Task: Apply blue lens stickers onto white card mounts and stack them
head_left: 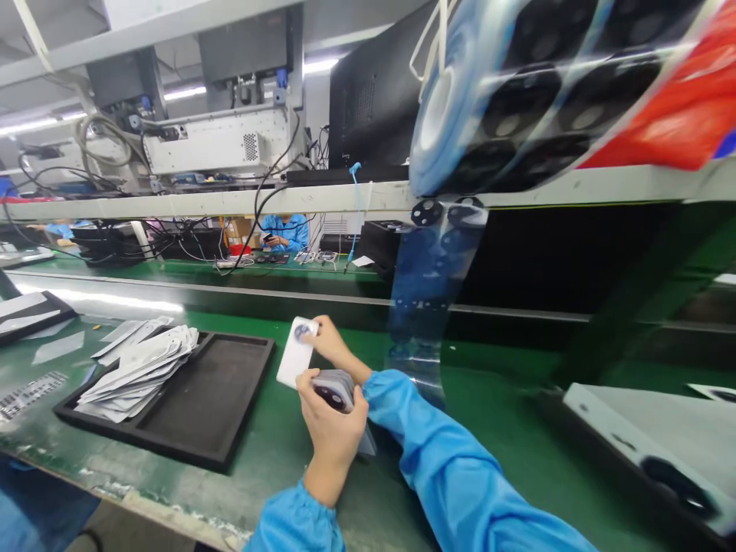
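My left hand [332,425] is wrapped round a stack of thin rounded sheets [333,389] with a dark round camera area on the front one. Farther forward, my right hand [332,343] has its fingers closed at the upper edge of a white phone-shaped panel [295,360], by its round camera ring [303,331]. I cannot tell whether the panel is a whole phone or just a back cover. It is tilted above the green bench, just beyond my left hand. A clear sheet [366,442] sticks out beneath the left hand.
A black tray [201,414] to the left carries a pile of white sleeves [141,376]. A roll of camera-ring film [494,100] sits on the shelf [230,201], its blue strip [425,284] hanging to the bench. White panels [661,445] stand at right. A person in blue [287,230] works beyond.
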The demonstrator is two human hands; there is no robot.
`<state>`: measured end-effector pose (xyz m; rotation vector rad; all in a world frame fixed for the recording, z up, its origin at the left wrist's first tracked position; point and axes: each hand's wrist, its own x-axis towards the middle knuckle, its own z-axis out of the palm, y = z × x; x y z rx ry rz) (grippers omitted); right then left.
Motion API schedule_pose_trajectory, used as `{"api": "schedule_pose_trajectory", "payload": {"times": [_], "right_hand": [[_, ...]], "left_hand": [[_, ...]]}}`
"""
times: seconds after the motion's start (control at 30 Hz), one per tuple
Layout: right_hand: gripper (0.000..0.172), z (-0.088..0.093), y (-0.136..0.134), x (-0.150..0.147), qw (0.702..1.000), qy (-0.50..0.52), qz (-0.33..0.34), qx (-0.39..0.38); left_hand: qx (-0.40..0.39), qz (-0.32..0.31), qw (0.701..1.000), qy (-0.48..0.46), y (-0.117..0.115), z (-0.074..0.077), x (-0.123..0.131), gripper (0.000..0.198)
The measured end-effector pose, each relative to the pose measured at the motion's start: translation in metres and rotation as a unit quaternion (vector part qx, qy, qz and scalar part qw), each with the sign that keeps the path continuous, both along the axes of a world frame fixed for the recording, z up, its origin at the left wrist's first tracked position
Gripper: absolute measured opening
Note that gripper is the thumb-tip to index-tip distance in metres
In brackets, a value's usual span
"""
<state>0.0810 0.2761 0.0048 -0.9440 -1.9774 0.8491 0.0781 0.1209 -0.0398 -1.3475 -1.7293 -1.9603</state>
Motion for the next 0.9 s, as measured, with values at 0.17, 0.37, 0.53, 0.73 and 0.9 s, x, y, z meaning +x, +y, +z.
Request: {"api": "schedule_pose_trajectory", "payload": {"times": [0.17,0.37,0.53,0.73,0.9], "right_hand": [[0.029,0.054,-0.003,0.068,0.989,0.113,-0.066,0.071],[0.046,0.018,-0.073,0.115,0.990,0.110,0.078,-0.035],[0.071,-0.036,-0.115,0.122,0.960,0.149,0.175,-0.160],[0.086,-0.062,-0.113,0.142,0.952,0.137,0.245,-0.126],[0.104,-0.070,-0.108,0.149,0.947,0.040,0.297,-0.117]], "left_hand": [[0.054,-0.025,0.997,0.053,0.001,-0.003,0.002,0.052],[0.054,-0.036,0.993,0.093,0.000,-0.013,0.012,0.064],[0.017,-0.046,0.994,0.098,0.000,-0.025,0.020,0.082],[0.004,-0.099,0.991,0.087,-0.004,-0.025,0.019,0.084],[0.036,-0.127,0.989,0.066,-0.002,-0.023,0.014,0.085]]}}
